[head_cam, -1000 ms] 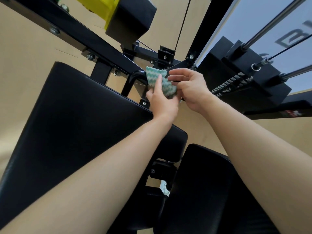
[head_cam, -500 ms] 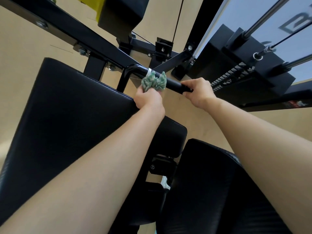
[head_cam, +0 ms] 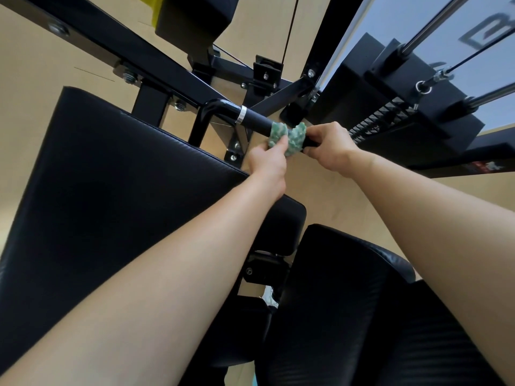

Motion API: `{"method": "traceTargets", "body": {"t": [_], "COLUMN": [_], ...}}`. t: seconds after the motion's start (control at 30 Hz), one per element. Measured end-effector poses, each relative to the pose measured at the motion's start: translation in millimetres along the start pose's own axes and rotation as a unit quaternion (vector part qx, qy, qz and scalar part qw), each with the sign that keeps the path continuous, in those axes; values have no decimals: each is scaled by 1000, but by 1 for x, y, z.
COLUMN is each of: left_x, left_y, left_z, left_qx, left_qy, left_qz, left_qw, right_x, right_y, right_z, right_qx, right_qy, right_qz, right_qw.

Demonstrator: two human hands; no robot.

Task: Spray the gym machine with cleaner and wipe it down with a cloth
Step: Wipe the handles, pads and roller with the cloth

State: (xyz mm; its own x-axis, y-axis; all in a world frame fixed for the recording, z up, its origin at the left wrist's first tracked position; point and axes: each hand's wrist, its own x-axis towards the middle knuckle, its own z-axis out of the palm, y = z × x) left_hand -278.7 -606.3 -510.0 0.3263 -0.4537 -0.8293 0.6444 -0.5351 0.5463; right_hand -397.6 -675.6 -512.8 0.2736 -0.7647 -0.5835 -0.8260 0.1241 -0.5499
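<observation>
A black gym machine fills the view, with a curved black handle bar (head_cam: 252, 118) that carries a silver ring. A crumpled green-and-white cloth (head_cam: 287, 133) is wrapped around the bar's grip. My left hand (head_cam: 269, 160) pinches the cloth from below and holds it against the bar. My right hand (head_cam: 330, 144) is closed around the bar's end, right beside the cloth and touching it. No spray bottle is in view.
A large black back pad (head_cam: 111, 196) lies left of my arms and a black seat pad (head_cam: 348, 302) at the lower right. The weight stack (head_cam: 390, 118) with guide rods and cables stands at the upper right. A black frame beam (head_cam: 133, 51) crosses above; the floor is tan.
My left hand has slid the bunched cloth along the bar to the right, from near the silver ring up to my right hand, which stays on the bar's end.
</observation>
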Motion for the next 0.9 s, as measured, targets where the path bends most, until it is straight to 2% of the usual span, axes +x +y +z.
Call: {"method": "traceTargets", "body": {"t": [0.1,0.2,0.3,0.43,0.5,0.6,0.73,0.9], "left_x": [5,5,4,4,-6,-32,-94,-171], "left_y": [6,0,-12,-34,-37,-24,0,12], "left_z": [-7,1,14,22,20,4,-41,-90], "left_qx": [-20,-19,2,99,94,53,36,103], "left_qy": [54,70,29,-99,-128,-134,-178,-153], "left_qz": [77,86,34,-66,-87,-63,-65,14], "left_qw": [995,994,999,988,983,988,981,983], "right_x": [-4,-11,-23,-38,-47,-69,-122,-223], "right_y": [-1,-2,1,2,-1,-11,-32,-67], "right_z": [2,3,-2,-12,-13,-10,-2,11], "right_qx": [11,28,41,48,55,119,215,269], "right_qy": [3,29,41,40,36,42,49,163], "right_qz": [25,54,78,100,108,108,81,69], "right_qw": [1000,998,995,993,992,986,972,947]}}
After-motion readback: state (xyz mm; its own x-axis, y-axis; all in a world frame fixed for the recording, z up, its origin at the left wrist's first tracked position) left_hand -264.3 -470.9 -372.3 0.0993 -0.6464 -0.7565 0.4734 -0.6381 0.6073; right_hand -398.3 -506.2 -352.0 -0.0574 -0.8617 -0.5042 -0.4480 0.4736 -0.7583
